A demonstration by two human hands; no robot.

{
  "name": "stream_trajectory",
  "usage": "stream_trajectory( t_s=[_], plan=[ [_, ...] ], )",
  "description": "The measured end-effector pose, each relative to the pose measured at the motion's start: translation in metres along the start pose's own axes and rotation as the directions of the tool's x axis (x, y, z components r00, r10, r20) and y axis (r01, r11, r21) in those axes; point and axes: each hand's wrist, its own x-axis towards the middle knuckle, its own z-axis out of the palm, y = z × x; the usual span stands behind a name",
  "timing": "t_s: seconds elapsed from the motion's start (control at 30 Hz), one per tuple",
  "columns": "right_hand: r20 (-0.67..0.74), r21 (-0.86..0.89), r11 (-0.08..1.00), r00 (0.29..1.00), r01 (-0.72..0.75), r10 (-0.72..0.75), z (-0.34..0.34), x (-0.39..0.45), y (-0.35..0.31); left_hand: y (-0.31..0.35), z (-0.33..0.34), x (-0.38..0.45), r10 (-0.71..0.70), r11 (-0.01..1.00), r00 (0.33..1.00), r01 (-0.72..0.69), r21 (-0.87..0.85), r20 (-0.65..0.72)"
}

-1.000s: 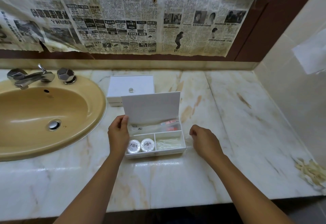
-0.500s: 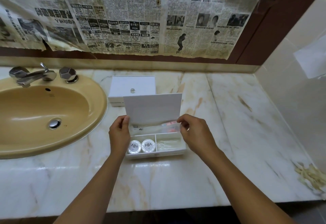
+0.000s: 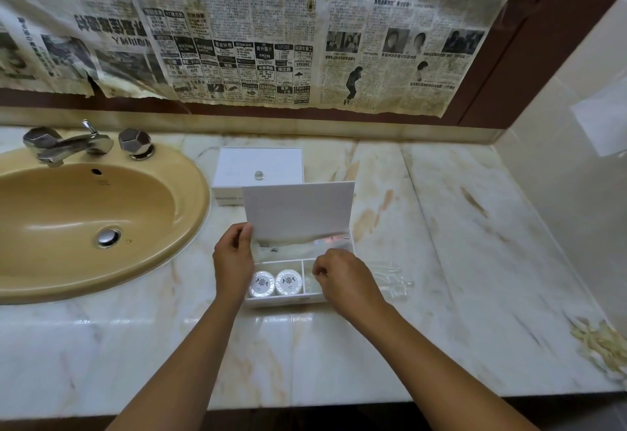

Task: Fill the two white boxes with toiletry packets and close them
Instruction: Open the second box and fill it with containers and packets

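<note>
The near white box (image 3: 285,301) stands open on the marble counter, its lid (image 3: 298,210) upright. My left hand (image 3: 234,261) grips the lid's lower left edge. Two round white toiletry packets (image 3: 275,283) lie side by side in the front left compartment. Long packets with a pink label (image 3: 325,240) fill the rear compartment. My right hand (image 3: 342,278) hovers over the front right compartment, thumb and forefinger pinched at a clear packet (image 3: 310,283) inside it. The second white box (image 3: 259,167) sits behind, shut, with a small knob on its lid.
Another clear plastic packet (image 3: 390,278) lies on the counter just right of the open box. A tan sink (image 3: 84,220) with chrome taps (image 3: 68,143) fills the left. The tiled wall (image 3: 559,176) bounds the right. Yellowish debris (image 3: 600,342) lies near the front right corner.
My right hand came from the counter to the lid's right edge, then dropped to the front right compartment. My left hand stayed on the lid.
</note>
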Motion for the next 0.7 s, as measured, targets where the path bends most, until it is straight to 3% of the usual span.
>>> stream_trajectory(
  t_s=[0.3, 0.5, 0.7],
  plan=[
    [0.055, -0.007, 0.999, 0.997, -0.050, 0.050, 0.009, -0.006, 0.005, 0.001, 0.000, 0.000, 0.011, 1.000, 1.000, -0.011, 0.012, 0.012],
    [-0.141, 0.107, 0.994, 0.990, -0.009, 0.024, -0.013, -0.007, 0.006, 0.001, -0.001, 0.000, 0.024, 0.999, 1.000, -0.025, 0.028, 0.010],
    [-0.315, 0.153, 0.983, 0.938, -0.101, 0.145, -0.027, -0.004, 0.035, 0.001, -0.001, 0.000, 0.027, 0.999, 1.000, -0.027, 0.032, 0.005]
  ],
)
